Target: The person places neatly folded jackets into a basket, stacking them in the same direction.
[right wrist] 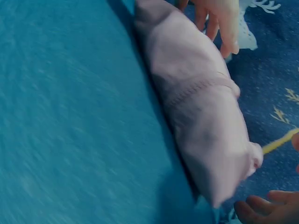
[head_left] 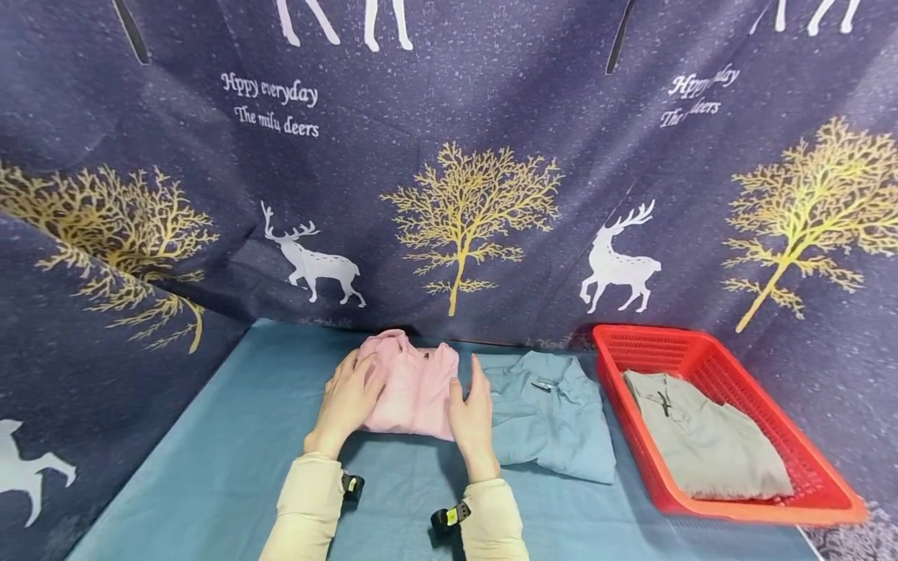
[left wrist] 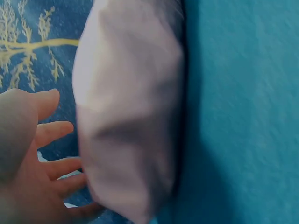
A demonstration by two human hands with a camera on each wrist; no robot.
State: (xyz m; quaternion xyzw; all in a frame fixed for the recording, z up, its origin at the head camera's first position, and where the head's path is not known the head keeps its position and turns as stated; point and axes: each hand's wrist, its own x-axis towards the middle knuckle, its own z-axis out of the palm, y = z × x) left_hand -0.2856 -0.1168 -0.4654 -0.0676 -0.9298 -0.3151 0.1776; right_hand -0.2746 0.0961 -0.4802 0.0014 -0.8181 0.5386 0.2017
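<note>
A folded pink shirt (head_left: 414, 389) lies on the blue-covered table, its collar toward the back wall. My left hand (head_left: 345, 401) is at the shirt's left side, fingers spread over that edge. Along the right edge stands my right hand (head_left: 471, 413), fingers extended and thumb raised, between the pink shirt and a folded blue shirt (head_left: 550, 417). In the left wrist view, the left hand (left wrist: 42, 168) has its fingers apart beside the thick pink fold (left wrist: 131, 116). The right wrist view has the right hand's fingers (right wrist: 266, 207) near the shirt's end.
To the right stands a red plastic basket (head_left: 652, 460) with a folded grey-green shirt (head_left: 708, 436) inside. A dark blue cloth (head_left: 505, 101) printed with deer and trees hangs behind the table (head_left: 400, 491). Black straps with small devices (head_left: 449, 518) sit on both wrists.
</note>
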